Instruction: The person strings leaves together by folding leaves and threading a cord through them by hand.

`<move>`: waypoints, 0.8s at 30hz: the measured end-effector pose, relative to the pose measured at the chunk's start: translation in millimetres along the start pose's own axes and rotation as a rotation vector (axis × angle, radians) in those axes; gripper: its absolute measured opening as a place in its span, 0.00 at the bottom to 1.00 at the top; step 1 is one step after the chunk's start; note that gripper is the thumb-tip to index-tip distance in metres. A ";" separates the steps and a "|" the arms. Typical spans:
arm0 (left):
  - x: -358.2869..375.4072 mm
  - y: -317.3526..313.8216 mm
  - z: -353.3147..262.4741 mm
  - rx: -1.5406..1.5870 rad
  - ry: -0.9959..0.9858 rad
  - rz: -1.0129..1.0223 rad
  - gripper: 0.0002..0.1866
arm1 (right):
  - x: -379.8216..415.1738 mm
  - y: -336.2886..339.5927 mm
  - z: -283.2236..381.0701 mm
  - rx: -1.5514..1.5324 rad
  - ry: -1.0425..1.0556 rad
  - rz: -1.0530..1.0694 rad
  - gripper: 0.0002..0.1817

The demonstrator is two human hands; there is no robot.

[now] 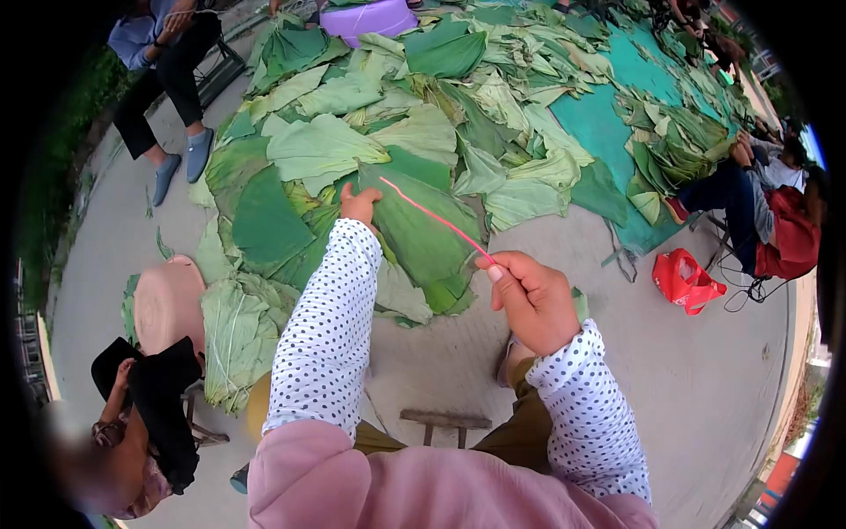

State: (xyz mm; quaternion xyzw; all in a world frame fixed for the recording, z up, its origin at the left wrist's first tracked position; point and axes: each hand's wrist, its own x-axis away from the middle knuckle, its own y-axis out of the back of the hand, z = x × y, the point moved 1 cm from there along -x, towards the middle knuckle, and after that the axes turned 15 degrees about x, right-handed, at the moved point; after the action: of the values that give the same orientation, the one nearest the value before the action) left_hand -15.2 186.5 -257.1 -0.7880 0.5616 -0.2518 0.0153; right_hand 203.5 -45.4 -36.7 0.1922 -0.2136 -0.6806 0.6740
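Large green leaves lie in a wide, overlapping pile in front of me. My left hand reaches onto the pile and rests at the edge of a dark green leaf; its thumb and a finger show apart, and I cannot make out anything held in it. Nearer to me, my right hand pinches the lower end of a thin pink strip between thumb and forefinger. The strip runs up and to the left, above the leaves, and its far tip is free, close to my left hand.
A pink tub and a tied leaf bundle stand at the left, near a seated person. Other people sit at the upper left and right. A red bag lies on the ground at right; a small wooden stool is between my legs.
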 end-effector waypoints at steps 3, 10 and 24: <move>49.1 -14.2 -81.0 0.282 0.109 0.317 0.32 | 5.8 -0.8 -6.7 -0.039 0.037 -0.048 0.09; 167.5 -13.4 -170.4 0.186 -0.114 0.450 0.21 | 15.1 2.8 -7.5 -0.047 0.054 -0.025 0.11; 213.9 0.7 -157.0 0.115 -0.258 0.423 0.14 | 25.2 -9.7 -1.9 -0.007 0.106 0.032 0.10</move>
State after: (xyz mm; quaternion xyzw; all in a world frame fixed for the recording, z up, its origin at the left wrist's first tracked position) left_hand -29.0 35.9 -39.1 -0.6765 0.6920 -0.1721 0.1841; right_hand 196.0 -70.6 -43.0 0.2220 -0.1782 -0.6594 0.6958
